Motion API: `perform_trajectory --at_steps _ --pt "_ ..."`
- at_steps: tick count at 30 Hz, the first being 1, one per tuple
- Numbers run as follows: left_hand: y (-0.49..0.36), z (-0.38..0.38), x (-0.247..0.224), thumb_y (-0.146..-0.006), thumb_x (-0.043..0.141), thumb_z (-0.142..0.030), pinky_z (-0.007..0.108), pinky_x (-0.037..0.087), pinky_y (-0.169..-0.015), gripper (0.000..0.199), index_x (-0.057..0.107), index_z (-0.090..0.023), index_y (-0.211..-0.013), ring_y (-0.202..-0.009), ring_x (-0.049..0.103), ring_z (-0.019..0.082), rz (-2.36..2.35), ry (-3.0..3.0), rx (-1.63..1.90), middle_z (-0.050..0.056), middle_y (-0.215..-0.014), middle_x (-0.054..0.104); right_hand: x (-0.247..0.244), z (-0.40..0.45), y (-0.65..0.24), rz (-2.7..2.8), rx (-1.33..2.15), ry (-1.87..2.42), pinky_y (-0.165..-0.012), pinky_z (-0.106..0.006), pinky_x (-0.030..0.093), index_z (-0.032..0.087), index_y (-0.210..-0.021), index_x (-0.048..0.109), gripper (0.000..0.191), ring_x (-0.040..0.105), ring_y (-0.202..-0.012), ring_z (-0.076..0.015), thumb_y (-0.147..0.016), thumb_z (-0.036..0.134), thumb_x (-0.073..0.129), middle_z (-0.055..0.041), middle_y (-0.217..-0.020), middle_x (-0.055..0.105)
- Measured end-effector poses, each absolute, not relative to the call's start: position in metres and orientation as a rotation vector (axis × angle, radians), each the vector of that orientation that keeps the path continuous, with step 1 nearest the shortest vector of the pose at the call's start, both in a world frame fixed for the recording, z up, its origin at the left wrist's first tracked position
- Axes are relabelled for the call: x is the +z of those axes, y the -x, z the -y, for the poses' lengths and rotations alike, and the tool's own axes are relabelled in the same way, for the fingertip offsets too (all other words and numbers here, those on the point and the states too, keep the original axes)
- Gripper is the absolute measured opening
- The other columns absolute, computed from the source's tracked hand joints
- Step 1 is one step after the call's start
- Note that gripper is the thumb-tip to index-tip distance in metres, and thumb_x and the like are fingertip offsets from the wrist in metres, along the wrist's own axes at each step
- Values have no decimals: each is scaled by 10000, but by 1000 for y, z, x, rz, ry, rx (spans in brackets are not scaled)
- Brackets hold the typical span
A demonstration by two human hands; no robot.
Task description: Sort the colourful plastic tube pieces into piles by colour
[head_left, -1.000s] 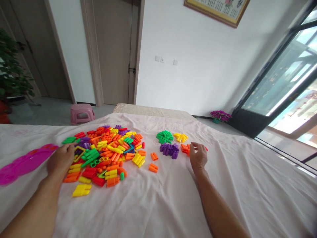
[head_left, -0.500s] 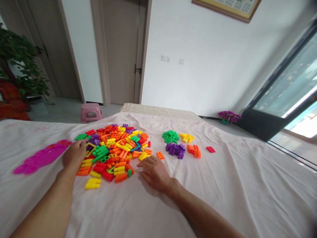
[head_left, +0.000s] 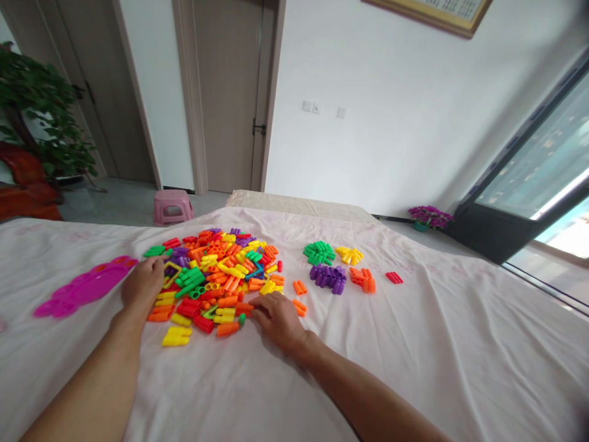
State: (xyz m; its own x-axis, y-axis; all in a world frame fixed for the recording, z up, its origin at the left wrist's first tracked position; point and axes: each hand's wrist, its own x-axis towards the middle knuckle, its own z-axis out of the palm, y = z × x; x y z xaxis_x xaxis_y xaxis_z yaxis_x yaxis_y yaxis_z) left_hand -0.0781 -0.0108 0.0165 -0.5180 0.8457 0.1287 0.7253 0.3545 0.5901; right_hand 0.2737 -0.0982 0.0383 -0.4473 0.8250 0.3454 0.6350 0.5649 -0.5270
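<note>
A mixed heap of plastic building blocks (head_left: 221, 264), tube-shaped pieces in red, orange, yellow, green and purple, lies on the pale bedspread (head_left: 207, 393). My left hand (head_left: 143, 282) rests against the heap's left side, back of the hand up; its fingertips are partly hidden, so its grip is unclear. At the near right edge of the heap, my right hand (head_left: 278, 318) has thumb and fingers closed on the end of an orange block (head_left: 245, 308). Just beyond that hand lie two separate orange blocks (head_left: 299, 307).
Sorted by colour to the right are green blocks (head_left: 319, 252), yellow blocks (head_left: 350, 255), purple blocks (head_left: 327, 278), orange blocks (head_left: 363, 280) and a red block (head_left: 394, 277). A magenta plastic tray (head_left: 87, 288) lies left. A pink stool (head_left: 173, 207) stands beyond the bedspread.
My right hand has moved a little left and its fingers have closed on an orange block. A second loose orange block shows beside it. My left hand stays at the heap.
</note>
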Motion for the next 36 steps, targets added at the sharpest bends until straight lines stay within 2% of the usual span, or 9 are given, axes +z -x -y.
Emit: perform_trajectory --at_steps 3,7,14,18,23,27,32,36 --pt "77 11 18 -984 295 -434 321 406 -714 504 658 -259 -1287 -997 628 264 -2411 -1437 885 112 -1282 671 38 100 -276 2129 439 1201 -789 -286 485 245 -980 720 162 661 -878 -189 -877 181 613 -21 -944 746" --pt "77 11 18 -981 294 -428 333 425 -731 514 657 -245 -1295 -986 629 269 -2422 -1448 873 125 -1265 676 34 99 -282 1955 517 1234 -727 -274 506 234 -988 691 168 656 -819 -172 -869 192 581 -16 -900 729" --pt "78 11 18 -961 305 -451 342 462 -726 512 660 -282 -1289 -959 644 283 -2456 -1433 833 92 -1257 685 47 62 -320 1430 818 1133 -559 -271 550 211 -1039 610 225 682 -733 -172 -892 367 542 -28 -884 694" --pt "78 10 19 -954 297 -481 349 468 -713 543 650 -266 -1307 -938 650 291 -2482 -1422 781 109 -1250 687 70 33 -382 1346 521 1245 -651 -322 565 200 -1057 652 292 677 -764 -194 -871 396 539 -58 -927 714" --pt "77 11 20 -957 273 -481 358 471 -712 558 645 -267 -1313 -959 649 303 -2478 -1436 773 114 -1257 682 80 21 -475 1231 130 1535 -814 -362 528 182 -1079 713 359 665 -865 -224 -835 376 533 -79 -977 740" --pt "79 9 18 -961 256 -487 377 473 -743 572 640 -261 -1318 -982 645 314 -2478 -1459 766 128 -1267 672 65 23 -522 1153 36 1755 -794 -339 503 180 -1036 742 342 667 -847 -223 -815 346 539 -78 -959 745" --pt "80 8 17 -957 248 -513 384 473 -738 586 632 -268 -1324 -992 646 327 -2484 -1442 753 133 -1277 669 48 23 -538 1229 -113 1903 -781 -310 474 188 -1013 758 309 654 -793 -182 -835 306 534 -80 -1046 714" --pt "78 9 19 -958 248 -496 373 477 -724 581 638 -261 -1318 -991 649 323 -2495 -1438 749 134 -1259 679 43 23 -536 1341 -159 2056 -775 -302 456 221 -1048 763 304 650 -873 -187 -856 290 537 -78 -1120 690"
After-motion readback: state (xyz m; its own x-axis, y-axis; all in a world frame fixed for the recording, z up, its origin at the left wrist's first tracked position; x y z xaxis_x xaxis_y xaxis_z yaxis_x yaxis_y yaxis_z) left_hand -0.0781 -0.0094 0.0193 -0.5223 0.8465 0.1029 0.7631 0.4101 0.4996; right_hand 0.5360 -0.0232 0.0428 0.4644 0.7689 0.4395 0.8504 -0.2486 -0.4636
